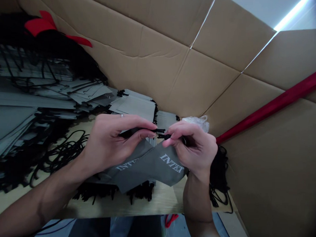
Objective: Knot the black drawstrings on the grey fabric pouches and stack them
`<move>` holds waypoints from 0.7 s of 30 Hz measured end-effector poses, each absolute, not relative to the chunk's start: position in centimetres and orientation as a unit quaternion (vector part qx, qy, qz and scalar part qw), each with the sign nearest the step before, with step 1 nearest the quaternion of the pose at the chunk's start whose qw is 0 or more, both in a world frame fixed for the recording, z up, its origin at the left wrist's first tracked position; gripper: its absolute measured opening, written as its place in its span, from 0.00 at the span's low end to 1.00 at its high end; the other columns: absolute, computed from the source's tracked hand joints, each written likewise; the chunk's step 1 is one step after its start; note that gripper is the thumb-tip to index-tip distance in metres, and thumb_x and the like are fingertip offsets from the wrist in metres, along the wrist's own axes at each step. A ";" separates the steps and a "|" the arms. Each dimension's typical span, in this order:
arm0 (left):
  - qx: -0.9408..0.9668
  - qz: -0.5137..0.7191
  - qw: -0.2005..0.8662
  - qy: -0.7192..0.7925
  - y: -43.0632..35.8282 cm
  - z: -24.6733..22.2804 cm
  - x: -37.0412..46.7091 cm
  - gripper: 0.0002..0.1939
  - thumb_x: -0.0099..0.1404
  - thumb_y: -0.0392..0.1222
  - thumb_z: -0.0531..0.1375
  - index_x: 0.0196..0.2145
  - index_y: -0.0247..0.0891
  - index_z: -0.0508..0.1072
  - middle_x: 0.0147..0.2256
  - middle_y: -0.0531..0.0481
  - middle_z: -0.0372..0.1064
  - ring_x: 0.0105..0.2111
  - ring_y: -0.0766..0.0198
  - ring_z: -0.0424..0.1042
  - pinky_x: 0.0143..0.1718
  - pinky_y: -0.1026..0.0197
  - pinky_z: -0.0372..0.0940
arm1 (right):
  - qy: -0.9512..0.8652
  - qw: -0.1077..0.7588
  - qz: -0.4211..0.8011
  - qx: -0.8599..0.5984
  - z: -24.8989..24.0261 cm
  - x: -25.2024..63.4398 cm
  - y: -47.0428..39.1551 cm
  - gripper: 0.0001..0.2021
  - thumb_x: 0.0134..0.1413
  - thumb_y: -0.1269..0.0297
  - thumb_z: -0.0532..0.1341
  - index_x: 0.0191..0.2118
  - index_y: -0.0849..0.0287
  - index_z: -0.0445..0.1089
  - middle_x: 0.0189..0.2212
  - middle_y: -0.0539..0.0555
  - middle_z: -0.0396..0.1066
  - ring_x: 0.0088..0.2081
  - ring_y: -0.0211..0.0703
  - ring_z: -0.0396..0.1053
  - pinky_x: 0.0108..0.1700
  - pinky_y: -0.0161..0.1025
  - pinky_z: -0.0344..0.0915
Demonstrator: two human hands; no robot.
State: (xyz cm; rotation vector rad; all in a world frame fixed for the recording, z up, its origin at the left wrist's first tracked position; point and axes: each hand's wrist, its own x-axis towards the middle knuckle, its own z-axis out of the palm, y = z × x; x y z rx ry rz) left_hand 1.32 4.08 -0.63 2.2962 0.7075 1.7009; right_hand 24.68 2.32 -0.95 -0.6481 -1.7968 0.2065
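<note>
My left hand (112, 139) pinches a black cord (160, 131) between thumb and forefinger, its tips pointing right. Facing it, my right hand (195, 143) grips another dark cord end (167, 136), closed around it. The tips come very close together; whether they touch I cannot tell. Below the fingers hang two flat grey pieces printed INTEX, one grey piece (130, 175) under my left hand and a second grey piece (168, 171) under my right, overlapping in the middle. How they join the cords is hidden by my fingers.
Stacks of grey pieces (10, 131) with black cords fill the left side. Loose black cords (61, 152) lie on the wooden table (167, 202). Behind stands a cardboard wall (150, 62). A crumpled clear plastic bag (198, 123) and a dark cord bundle (220, 173) are at right.
</note>
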 end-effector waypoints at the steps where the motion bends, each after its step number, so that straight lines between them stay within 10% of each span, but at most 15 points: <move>1: 0.777 0.574 0.098 0.237 4.1 -0.6 1.3 0.08 0.72 0.34 0.74 0.44 0.48 0.86 0.39 0.59 0.88 0.34 0.69 0.85 0.40 0.67 0.81 | -0.768 0.573 0.090 -0.271 -0.9 24.7 2.4 0.09 0.69 0.69 0.74 0.38 0.50 0.76 0.33 0.48 0.84 0.34 0.43 0.82 0.36 0.42 0.78; 21: 0.778 0.581 0.099 0.218 4.2 -0.6 1.4 0.06 0.72 0.35 0.74 0.43 0.44 0.86 0.38 0.57 0.88 0.32 0.69 0.85 0.39 0.69 0.80 | -0.763 0.592 0.114 -0.235 -1.2 24.5 3.0 0.11 0.66 0.76 0.72 0.39 0.52 0.76 0.33 0.47 0.83 0.34 0.39 0.82 0.36 0.37 0.78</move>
